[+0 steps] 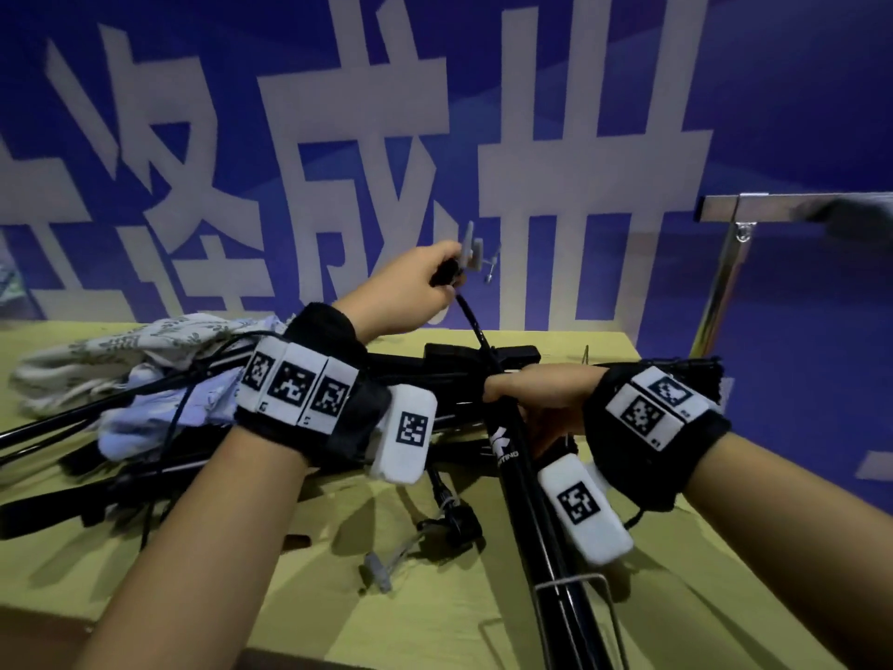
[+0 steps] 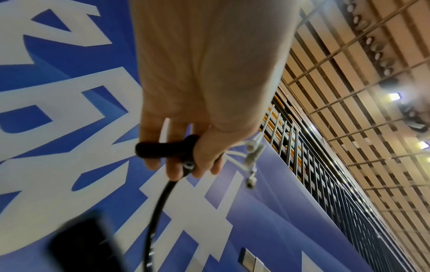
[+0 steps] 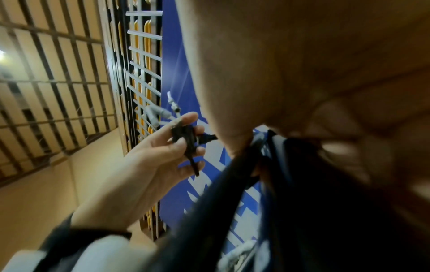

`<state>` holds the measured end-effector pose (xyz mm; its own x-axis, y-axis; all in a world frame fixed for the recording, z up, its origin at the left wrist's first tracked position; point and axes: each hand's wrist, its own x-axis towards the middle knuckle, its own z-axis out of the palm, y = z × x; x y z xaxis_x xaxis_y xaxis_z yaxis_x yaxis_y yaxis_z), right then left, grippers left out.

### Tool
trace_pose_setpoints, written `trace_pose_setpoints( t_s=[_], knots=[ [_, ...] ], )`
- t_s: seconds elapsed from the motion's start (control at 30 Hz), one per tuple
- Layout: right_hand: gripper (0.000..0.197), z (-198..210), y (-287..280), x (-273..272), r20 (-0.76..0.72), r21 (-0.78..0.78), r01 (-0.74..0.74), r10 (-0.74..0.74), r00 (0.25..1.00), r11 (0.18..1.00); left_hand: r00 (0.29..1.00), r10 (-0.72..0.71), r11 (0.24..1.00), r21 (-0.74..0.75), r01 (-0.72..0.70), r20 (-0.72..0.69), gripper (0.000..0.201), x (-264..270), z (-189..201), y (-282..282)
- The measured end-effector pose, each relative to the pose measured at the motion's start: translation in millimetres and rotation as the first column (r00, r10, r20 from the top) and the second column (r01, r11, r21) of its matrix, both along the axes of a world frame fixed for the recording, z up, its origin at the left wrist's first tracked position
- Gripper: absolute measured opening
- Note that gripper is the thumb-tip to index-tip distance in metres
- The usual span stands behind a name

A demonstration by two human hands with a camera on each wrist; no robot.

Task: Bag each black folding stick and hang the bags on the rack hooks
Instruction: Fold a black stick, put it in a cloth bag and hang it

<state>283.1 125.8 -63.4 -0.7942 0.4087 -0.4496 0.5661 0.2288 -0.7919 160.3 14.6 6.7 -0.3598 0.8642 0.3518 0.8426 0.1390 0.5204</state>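
My right hand [image 1: 526, 394] grips a black folding stick [image 1: 524, 481] that slants from the table's middle down to the lower right. From its top a black cord [image 1: 476, 326] rises to a small black handle piece [image 1: 447, 272]. My left hand [image 1: 410, 287] holds that piece up in front of the blue wall, with a grey clip and wire tag [image 1: 476, 251] sticking out beyond the fingers. In the left wrist view the fingers [image 2: 174, 162] curl round the black handle piece [image 2: 163, 149]. In the right wrist view my right palm and the dark stick [image 3: 209, 211] fill the frame.
More black sticks [image 1: 145, 481] lie piled across the yellow-green table [image 1: 314, 616], with pale patterned cloth bags [image 1: 140, 360] heaped at the left. A metal rack bar [image 1: 773, 207] with a hook [image 1: 744, 232] stands at the right. A blue banner wall lies behind.
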Motion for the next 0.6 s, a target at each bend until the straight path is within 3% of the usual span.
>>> trace_pose_setpoints(
  t_s=[0.13,0.23,0.3,0.4,0.6],
  knots=[
    [0.017,9,4,13,-0.175,-0.248,0.122,-0.168,0.970,0.961,0.991,-0.085,0.995,0.043,0.090,-0.104,0.046,11,-1,-9],
    [0.030,20,2,20,-0.290,-0.305,0.161,-0.253,0.923,0.939,0.968,-0.108,0.993,0.028,0.118,-0.228,0.043,21,-3,-10],
    [0.027,28,-1,22,-0.335,-0.313,0.194,-0.300,0.893,0.930,0.958,-0.123,0.991,0.026,0.134,-0.258,0.043,29,-5,-8],
    [0.023,37,-4,26,-0.370,-0.322,0.287,-0.399,0.839,0.902,0.958,-0.146,0.989,-0.002,0.150,-0.246,0.050,40,-8,-5],
    [0.030,44,-12,31,-0.485,-0.493,0.228,-0.483,0.729,0.840,0.982,-0.185,0.982,-0.041,0.183,-0.044,0.065,56,-10,2]
  ],
)
